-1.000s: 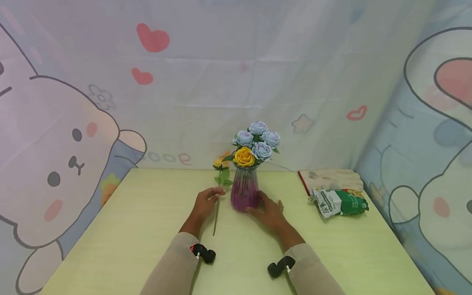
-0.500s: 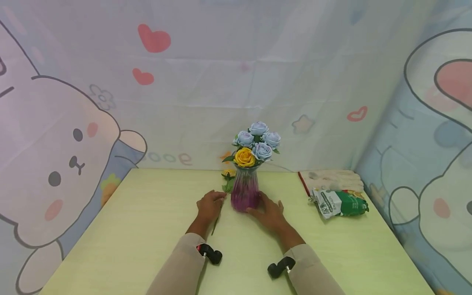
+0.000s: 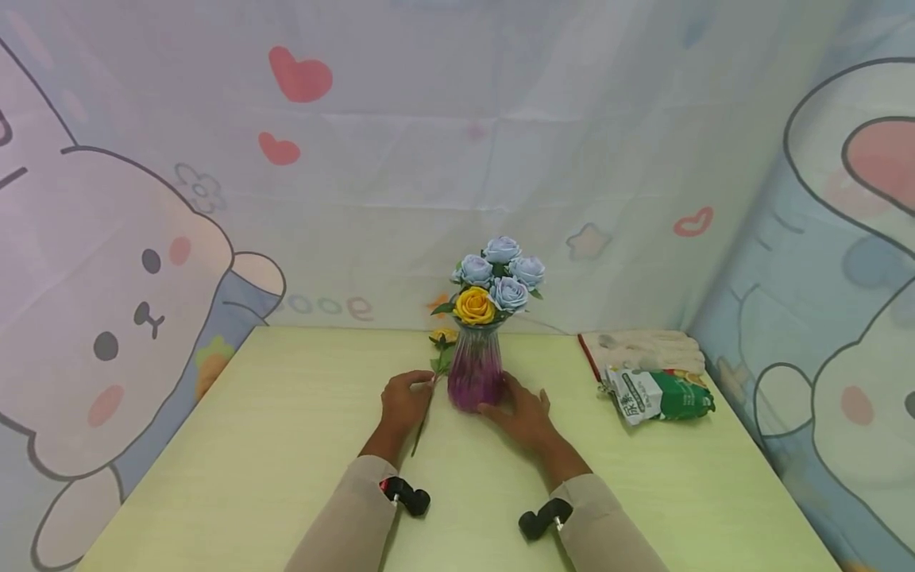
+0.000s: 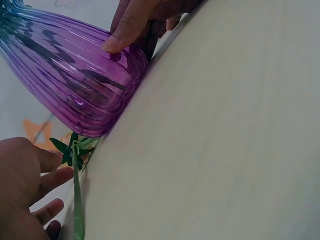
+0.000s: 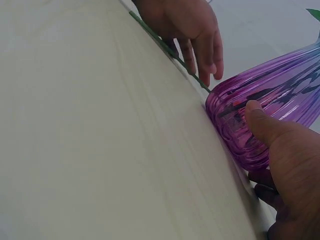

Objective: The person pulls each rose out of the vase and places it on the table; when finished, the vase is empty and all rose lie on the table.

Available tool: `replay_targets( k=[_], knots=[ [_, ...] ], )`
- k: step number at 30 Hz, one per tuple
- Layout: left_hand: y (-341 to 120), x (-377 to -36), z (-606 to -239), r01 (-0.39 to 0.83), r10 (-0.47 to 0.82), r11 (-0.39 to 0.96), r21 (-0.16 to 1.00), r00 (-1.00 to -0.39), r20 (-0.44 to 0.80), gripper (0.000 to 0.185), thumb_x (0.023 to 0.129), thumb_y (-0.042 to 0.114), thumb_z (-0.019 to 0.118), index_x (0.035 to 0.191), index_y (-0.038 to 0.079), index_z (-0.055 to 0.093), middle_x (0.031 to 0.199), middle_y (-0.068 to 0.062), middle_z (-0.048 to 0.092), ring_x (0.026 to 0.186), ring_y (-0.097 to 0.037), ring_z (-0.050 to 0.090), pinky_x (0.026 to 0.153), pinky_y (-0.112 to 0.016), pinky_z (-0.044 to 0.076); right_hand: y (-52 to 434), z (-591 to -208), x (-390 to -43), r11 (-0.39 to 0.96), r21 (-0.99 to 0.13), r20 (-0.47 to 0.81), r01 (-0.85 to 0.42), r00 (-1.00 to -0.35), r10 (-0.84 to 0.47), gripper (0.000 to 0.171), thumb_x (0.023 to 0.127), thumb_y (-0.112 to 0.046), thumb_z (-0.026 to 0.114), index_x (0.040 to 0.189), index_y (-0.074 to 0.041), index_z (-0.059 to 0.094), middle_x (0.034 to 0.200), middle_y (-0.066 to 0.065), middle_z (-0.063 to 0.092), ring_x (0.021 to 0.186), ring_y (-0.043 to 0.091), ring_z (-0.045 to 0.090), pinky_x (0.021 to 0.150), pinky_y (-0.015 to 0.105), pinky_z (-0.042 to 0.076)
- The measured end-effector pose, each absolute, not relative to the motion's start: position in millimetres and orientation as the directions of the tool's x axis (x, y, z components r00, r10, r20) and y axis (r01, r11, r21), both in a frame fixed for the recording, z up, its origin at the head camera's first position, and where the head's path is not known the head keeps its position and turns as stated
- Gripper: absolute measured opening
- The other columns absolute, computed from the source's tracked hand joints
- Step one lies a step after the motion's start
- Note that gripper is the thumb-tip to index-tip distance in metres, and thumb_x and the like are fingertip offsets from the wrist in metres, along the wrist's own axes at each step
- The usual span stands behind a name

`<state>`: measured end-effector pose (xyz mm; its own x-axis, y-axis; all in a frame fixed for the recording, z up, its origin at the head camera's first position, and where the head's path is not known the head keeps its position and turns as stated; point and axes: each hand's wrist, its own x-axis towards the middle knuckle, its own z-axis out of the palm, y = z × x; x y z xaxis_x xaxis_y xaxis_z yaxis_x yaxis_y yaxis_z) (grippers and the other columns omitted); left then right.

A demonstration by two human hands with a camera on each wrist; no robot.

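Observation:
A ribbed glass vase [image 3: 475,369], purple toward its base, stands upright on the table with several pale blue roses [image 3: 509,293] and one yellow rose [image 3: 475,305] in it. My right hand [image 3: 525,413] holds the vase low on its right side, with the thumb across the front in the right wrist view. To the left of the vase, a second yellow rose [image 3: 443,337] lies on the table, its bloom pointing away from me. My left hand [image 3: 406,403] is beside its green stem [image 4: 77,205], fingers parted and not closed round it. The vase partly hides this rose.
Toward the back right of the pale yellow table [image 3: 286,445] lie a green and white packet [image 3: 661,393] and a whitish glove [image 3: 643,348]. A thin red strip [image 3: 589,356] is at the glove's left edge. A printed cloth backdrop [image 3: 400,159] rises behind the table.
My left hand has moved a little right and lowered the loose yellow rose onto the table beside the vase. Its fingers have since loosened from the stem. My right hand stays on the vase.

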<state>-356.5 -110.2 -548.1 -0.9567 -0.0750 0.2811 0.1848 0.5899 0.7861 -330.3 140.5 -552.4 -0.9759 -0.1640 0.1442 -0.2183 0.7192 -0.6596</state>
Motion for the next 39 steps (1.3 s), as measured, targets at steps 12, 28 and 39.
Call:
replay_targets(
  k=[12,28,39],
  knots=[
    [-108.0,-344.1,-504.0,0.334,-0.073,0.442,0.833,-0.912,0.404,0.033,0.095,0.027,0.069,0.125,0.016,0.068,0.128,-0.004,0.068,0.128,-0.03,0.057,0.107,-0.055,0.044,140.4,-553.0,-330.6,0.724,-0.654,0.15,-0.218,-0.976,-0.159,0.094,0.086,-0.072,0.057,0.156,-0.017,0.03,0.157,0.003,0.042,0.146,0.027,0.04,0.12,0.065,-0.002],
    [-85.0,-319.2,-435.6,0.495,-0.061,0.326,0.805,-0.839,0.541,0.04,0.09,0.036,0.073,0.127,0.023,0.066,0.13,0.003,0.059,0.121,-0.02,0.055,0.099,-0.057,0.046,138.7,-548.6,-326.9,0.71,-0.663,0.175,-0.239,-0.971,-0.163,0.092,0.086,-0.07,0.059,0.156,-0.016,0.032,0.155,0.004,0.045,0.144,0.029,0.043,0.119,0.067,-0.002],
    [-64.6,-317.0,-422.0,0.466,-0.132,0.244,0.851,-0.853,0.505,0.043,0.083,0.032,0.082,0.123,0.025,0.068,0.146,0.001,0.047,0.132,-0.023,0.048,0.099,-0.054,0.047,138.6,-553.5,-329.3,0.721,-0.653,0.167,-0.232,-0.973,-0.162,0.092,0.086,-0.071,0.059,0.156,-0.018,0.032,0.156,0.002,0.043,0.145,0.028,0.043,0.119,0.067,-0.002]
  ],
)
